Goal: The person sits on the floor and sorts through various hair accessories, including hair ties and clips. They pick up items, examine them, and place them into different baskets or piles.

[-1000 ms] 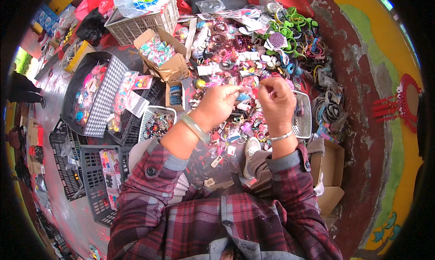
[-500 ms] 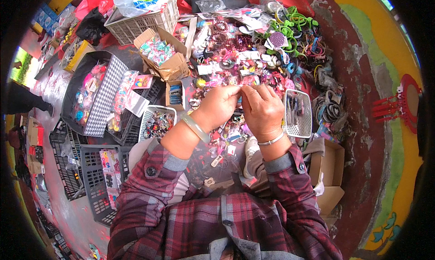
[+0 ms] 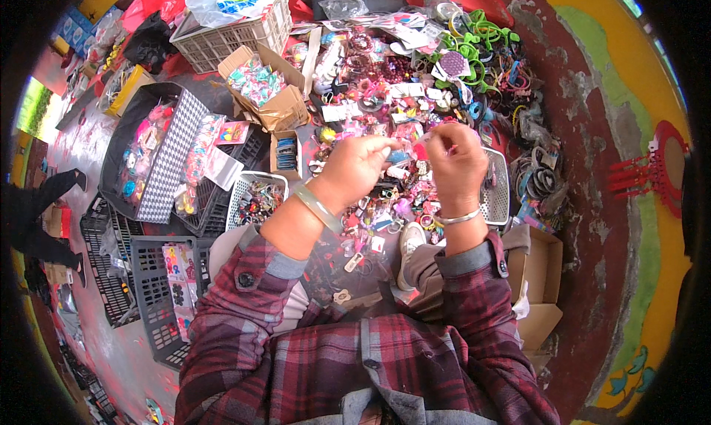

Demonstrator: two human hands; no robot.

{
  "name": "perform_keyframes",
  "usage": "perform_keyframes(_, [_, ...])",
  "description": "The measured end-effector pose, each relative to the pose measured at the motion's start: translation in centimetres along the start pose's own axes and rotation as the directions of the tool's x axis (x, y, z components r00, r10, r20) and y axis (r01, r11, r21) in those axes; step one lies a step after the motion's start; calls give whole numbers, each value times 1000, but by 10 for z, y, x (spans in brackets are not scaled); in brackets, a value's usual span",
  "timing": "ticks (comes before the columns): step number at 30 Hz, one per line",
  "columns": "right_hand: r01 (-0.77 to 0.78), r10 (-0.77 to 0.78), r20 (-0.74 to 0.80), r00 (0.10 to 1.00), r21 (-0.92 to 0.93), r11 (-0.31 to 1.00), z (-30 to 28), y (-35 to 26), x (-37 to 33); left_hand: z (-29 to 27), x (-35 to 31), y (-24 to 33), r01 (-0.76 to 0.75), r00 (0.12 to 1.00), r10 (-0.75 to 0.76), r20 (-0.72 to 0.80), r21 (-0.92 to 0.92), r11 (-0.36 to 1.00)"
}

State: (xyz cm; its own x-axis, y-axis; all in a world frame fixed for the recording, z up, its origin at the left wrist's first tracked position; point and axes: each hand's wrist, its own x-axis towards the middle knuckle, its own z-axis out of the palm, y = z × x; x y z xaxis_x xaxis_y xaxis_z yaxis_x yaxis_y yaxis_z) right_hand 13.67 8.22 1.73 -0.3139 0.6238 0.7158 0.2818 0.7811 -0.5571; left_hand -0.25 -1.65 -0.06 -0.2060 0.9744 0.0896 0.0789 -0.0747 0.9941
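Observation:
Over a large heap of small hair accessories [image 3: 404,110], my left hand [image 3: 352,174] is raised with thumb and fingers pinched together. Something small and bluish shows by its fingertips, but I cannot make out whether it is held or lies behind. My right hand [image 3: 458,169] is apart from it, fingers curled in and closed; whatever is in them is hidden. A white basket of small mixed pieces [image 3: 236,203] stands below and left of my left hand. Partly behind my right wrist is another white basket [image 3: 503,195].
Left of the heap are an open carton of wrapped pieces [image 3: 295,103], a small box of blue items [image 3: 275,158], a houndstooth-patterned box [image 3: 172,154] and a dark crate [image 3: 152,291]. Green headbands [image 3: 485,36] lie far right. A person's dark-clothed legs [image 3: 44,210] are at the left edge.
My hands, touching at the fingertips before, have separated. The right one moved right and turned; the left stayed nearly in place. The person at the left has come further into view.

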Motion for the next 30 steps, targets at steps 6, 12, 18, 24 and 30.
perform_keyframes(6, [-526,642,115,758,689,498,-27,20,11,-31,2,9,164,971,-237,-39,-613,773])
perform_keyframes(12, [-559,547,244,801,631,538,-38,21,12,-60,0,8,12,925,-279,-256,-718,696])
perform_keyframes(18, [-281,-26,821,571,225,933,-27,-5,-7,-64,1,12,-8,922,-277,-271,-728,686])
perform_keyframes(24, [-301,82,818,569,115,947,-14,-12,-12,-59,1,11,2,928,-268,-258,-717,697])
perform_keyframes(30, [-634,339,756,560,128,762,-13,-3,-9,-58,0,10,56,923,-310,-226,-721,690])
